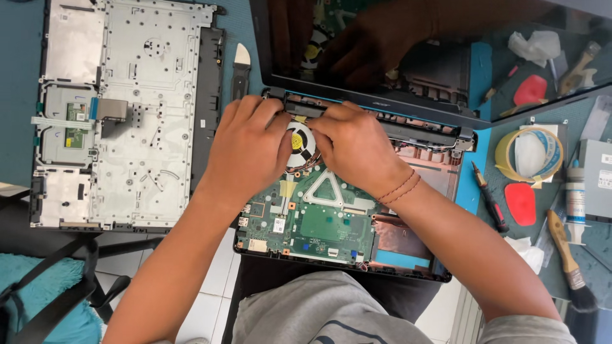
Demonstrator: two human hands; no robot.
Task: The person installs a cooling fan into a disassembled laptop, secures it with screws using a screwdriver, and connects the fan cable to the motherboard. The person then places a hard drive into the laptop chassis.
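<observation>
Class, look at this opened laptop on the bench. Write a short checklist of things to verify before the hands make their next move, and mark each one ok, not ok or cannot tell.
1. Both hands on the work: left hand and right hand rest at the fan near the hinge. Ok.
2. Keyboard cover removed and set aside to the left. Ok.
3. Green circuit board exposed and uncovered. Ok.
4. Screwdriver within reach, lying to the right of the laptop. Ok.
5. Fan screws out: fingers hide them. Cannot tell.
6. Fan cable unplugged: hidden under the hands. Cannot tell.
</observation>
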